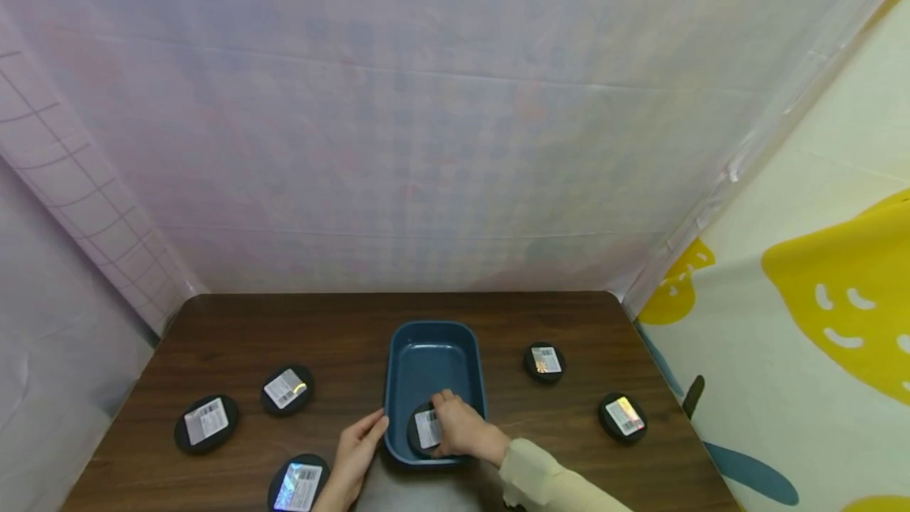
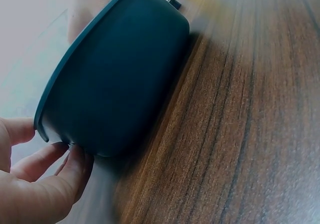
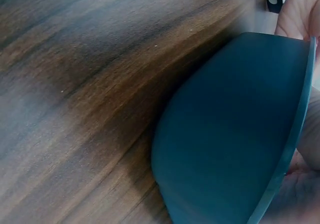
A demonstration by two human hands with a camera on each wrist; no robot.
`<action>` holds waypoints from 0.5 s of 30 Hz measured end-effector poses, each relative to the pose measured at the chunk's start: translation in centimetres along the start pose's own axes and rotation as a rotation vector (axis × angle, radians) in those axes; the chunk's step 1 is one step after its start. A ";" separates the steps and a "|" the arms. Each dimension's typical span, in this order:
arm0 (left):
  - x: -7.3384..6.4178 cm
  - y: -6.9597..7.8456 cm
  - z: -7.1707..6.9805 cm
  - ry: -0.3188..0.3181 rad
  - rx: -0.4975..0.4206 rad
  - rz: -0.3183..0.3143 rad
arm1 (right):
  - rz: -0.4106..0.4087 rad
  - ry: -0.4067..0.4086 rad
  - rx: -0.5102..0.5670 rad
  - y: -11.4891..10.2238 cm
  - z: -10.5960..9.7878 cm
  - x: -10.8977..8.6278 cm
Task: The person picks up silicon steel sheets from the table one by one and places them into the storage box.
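A blue rectangular tray [image 1: 435, 366] sits near the middle of the brown table. At its left side my left hand [image 1: 353, 453] pinches the rim; the left wrist view shows the thumb at the rim and the fingertips against the outer wall. My right hand [image 1: 464, 427] reaches into the near end of the tray and grips a round black disc-shaped thing [image 1: 418, 433] with a white barcode label on top. The right wrist view shows mostly the outer wall of the tray [image 3: 225, 134], and the right fingers are largely hidden there.
Left of the tray lie three similar labelled black discs, one at the back [image 1: 298, 401], one farther left [image 1: 186, 441] and one by the left wrist [image 1: 279, 488]. To the right are two more, one nearer [image 1: 546, 376] and one farther [image 1: 611, 421]. Hanging sheets [image 1: 426, 180] enclose the table.
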State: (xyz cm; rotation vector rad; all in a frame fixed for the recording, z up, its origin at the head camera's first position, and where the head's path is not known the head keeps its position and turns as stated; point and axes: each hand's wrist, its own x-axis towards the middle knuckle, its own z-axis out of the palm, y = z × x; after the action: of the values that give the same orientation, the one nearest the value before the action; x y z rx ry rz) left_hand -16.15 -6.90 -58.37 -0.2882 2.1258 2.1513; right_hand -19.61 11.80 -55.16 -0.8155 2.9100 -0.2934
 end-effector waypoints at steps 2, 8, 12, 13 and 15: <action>0.0 0.0 0.1 0.004 -0.004 -0.005 | 0.006 -0.007 0.003 0.1 0.0 0.0; -0.1 0.2 0.2 0.009 -0.005 -0.003 | 0.017 -0.030 0.016 0.1 -0.2 -0.1; -0.2 0.3 0.1 0.010 -0.001 -0.001 | 0.014 -0.032 0.021 0.0 -0.3 -0.2; -0.2 0.3 0.1 0.011 0.000 0.000 | 0.010 -0.030 0.025 0.0 -0.3 -0.2; -0.2 0.2 0.1 0.011 0.003 0.000 | 0.010 -0.029 0.024 0.0 -0.2 -0.2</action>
State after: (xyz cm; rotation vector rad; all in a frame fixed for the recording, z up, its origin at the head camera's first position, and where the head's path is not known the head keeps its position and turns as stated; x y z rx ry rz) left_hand -16.02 -6.77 -58.09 -0.3008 2.1342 2.1512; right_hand -19.44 11.96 -54.92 -0.7947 2.8774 -0.3125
